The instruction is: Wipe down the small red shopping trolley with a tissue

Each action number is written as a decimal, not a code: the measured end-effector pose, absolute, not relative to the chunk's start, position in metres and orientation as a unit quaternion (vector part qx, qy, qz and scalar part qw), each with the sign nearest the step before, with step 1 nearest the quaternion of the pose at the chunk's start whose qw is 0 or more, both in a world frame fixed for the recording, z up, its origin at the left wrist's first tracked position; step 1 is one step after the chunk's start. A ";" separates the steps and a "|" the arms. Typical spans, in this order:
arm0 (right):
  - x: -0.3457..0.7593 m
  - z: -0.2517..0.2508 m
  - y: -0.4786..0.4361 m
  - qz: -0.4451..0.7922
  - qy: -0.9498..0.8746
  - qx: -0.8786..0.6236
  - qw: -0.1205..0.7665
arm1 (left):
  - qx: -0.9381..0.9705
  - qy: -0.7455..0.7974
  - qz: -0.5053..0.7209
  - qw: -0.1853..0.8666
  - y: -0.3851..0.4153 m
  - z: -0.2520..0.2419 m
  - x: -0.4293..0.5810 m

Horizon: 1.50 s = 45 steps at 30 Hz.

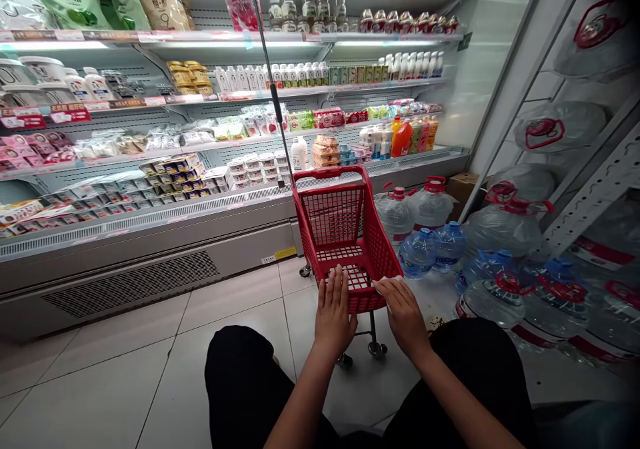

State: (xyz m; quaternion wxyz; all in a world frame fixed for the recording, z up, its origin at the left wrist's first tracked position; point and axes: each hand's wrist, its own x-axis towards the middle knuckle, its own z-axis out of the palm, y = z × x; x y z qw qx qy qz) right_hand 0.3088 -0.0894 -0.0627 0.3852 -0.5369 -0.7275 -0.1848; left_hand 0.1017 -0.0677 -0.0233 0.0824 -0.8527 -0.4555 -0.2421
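A small red shopping cart point(381, 236) with a lattice basket stands in front of my knees. My left hand point(336, 312) lies at the near rim of the basket, fingers stretched out and close together, holding nothing I can see. At the rim's right corner is my right hand point(404, 312), its fingers bent over a thin white piece like a tissue or wipe point(393, 279). Most of that white piece is hidden under the fingers. The basket's slotted floor point(340, 256) shows beyond both hands.
An open dairy chiller point(240, 242) runs along the far side, with shelves of yogurt, bottles and bags. Large water bottles point(493, 302) crowd the floor at the right, near the cart. A thin dark pole point(276, 102) rises beside the cart. White tiles point(225, 309) cover the floor.
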 end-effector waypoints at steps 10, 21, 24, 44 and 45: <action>0.243 -0.043 -0.098 -0.210 -0.791 -0.466 0.336 | -0.828 -0.475 -0.282 0.091 -0.058 -0.023 0.080; 0.318 -0.036 -0.105 -0.229 -0.781 -0.500 0.295 | -0.848 -0.451 -0.273 0.048 -0.052 -0.022 0.063; 0.303 -0.037 -0.109 -0.222 -0.773 -0.513 0.301 | -0.850 -0.445 -0.279 0.045 -0.050 -0.022 0.067; 0.295 -0.041 -0.097 -0.145 -0.803 -0.462 0.347 | -0.828 -0.463 -0.309 0.070 -0.053 -0.016 0.071; 0.292 -0.044 -0.104 -0.136 -0.807 -0.457 0.348 | -0.836 -0.450 -0.307 0.065 -0.056 -0.016 0.076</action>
